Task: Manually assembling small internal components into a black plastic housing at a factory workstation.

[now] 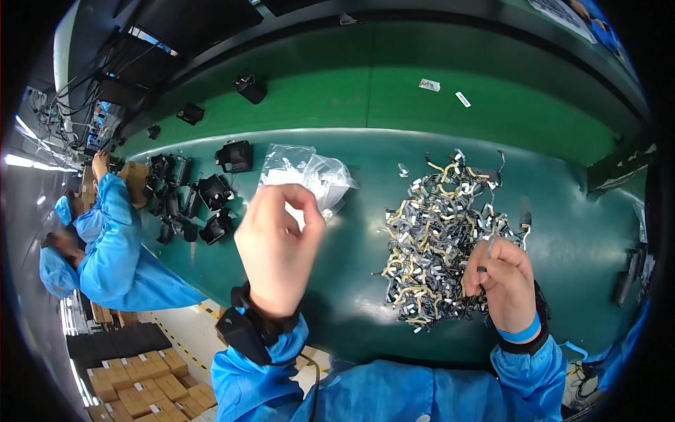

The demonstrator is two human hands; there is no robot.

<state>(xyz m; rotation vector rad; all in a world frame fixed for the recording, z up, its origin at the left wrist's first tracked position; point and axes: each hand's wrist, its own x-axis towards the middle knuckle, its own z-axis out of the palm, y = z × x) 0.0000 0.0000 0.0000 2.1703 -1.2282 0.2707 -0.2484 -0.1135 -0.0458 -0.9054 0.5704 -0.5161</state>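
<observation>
Bench: green top (576,281), upright green panel (316,84) along the far side, two small slips (429,85) on it.
Cable pile: mixed grey, black and tan cables (425,243), white connectors, heaped right of centre.
Right hand: (508,288) at the pile's near right edge; thumb and fingertips closed in a pinch on one thin grey cable (481,269), black piece showing at the fingertips.
Left hand: (275,243) left of the pile, raised, fingers curled, thumb near index; can't tell if anything is between the tips.
Bags: clear plastic (341,184), white contents, just beyond left hand.
Black parts: moulded housings (213,191), grouped far left on the bench.
Co-worker: blue smock (116,232), left end, arm at a carton (133,181).
Floor: stacked cardboard boxes (140,376), near left.
</observation>
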